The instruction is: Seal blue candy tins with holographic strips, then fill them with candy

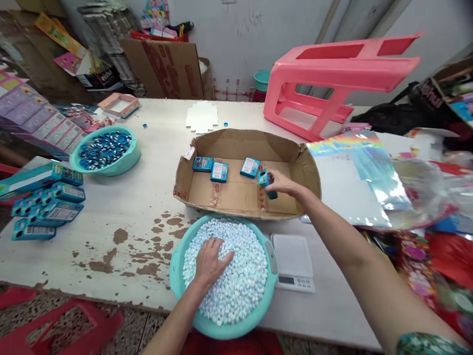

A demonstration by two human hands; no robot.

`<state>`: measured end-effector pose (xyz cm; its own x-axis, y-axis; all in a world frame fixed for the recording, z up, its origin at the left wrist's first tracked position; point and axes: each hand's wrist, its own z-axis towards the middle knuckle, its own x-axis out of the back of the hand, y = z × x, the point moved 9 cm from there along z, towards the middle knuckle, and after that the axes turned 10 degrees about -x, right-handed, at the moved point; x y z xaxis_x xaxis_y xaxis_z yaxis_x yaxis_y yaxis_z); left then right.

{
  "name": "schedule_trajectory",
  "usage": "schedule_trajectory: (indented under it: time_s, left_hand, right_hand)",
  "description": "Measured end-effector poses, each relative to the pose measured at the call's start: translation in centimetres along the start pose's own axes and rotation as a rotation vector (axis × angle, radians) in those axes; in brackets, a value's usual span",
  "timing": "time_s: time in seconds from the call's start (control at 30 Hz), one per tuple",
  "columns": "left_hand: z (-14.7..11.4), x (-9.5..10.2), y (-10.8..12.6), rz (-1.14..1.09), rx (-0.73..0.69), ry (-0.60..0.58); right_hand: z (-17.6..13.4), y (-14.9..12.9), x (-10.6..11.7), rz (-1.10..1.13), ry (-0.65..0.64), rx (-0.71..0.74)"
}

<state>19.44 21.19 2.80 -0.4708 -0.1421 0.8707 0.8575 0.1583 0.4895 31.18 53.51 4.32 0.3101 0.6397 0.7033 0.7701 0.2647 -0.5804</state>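
A small teal box (266, 181) sits pinched in the fingers of the right hand (283, 184), held low inside the shallow cardboard tray (306, 165) beside three more teal boxes (219, 171) lying flat on its floor. The left hand (210, 261) rests palm-down, fingers spread, on the white pellets (244, 276) filling the teal basin (271, 276) at the surface's near edge. A white scale (293, 261) sits just beside that basin.

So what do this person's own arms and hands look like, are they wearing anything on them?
Both hands are bare: no gloves, rings or watch show on the left hand or the right hand. Both forearms are uncovered. Only the right arm shows clothing, the edge of a short sleeve in a green, patterned fabric near the shoulder.
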Motion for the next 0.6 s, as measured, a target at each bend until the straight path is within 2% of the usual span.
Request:
schedule_trajectory:
  time_s: [0.1,0.13,0.2,0.27,0.33,0.4,0.5,0.6]
  left_hand:
    - [-1.1,0.3,0.4,-0.042,-0.087,0.059]
    - [-1.2,0.4,0.2,-0.075,-0.096,0.084]
    - [-1.1,0.5,-0.7,-0.174,-0.075,0.125]
    - [-0.6,0.6,-1.8,-0.32,-0.019,0.155]
    - [-0.1,0.9,-2.9,-0.513,0.084,0.158]
    - [0.0,0.6,-3.7,-0.782,0.238,0.098]
    - [-0.3,-0.1,-2.4,-1.272,0.42,-0.048]
    - [-0.1,-0.3,-0.4,-1.617,0.526,-0.104]
  right_hand:
    - [-8.2,-1.7,2.3,0.528,0.096,0.071]
    - [-11.2,-1.9,2.6,0.68,0.137,0.055]
    - [-16.8,-1.7,1.9,0.867,0.237,-0.043]
    - [-21.8,-1.9,-0.5,1.0,0.306,-0.106]
    - [-25.6,-2.3,-4.2,1.151,0.318,-0.151]
    - [-28.4,-2.4,-8.3,1.298,0.312,-0.229]
    - [-31.0,-2.6,-13.3,1.393,0.312,-0.339]
    - [-32.0,-3.1,-15.4,1.311,0.357,-0.355]
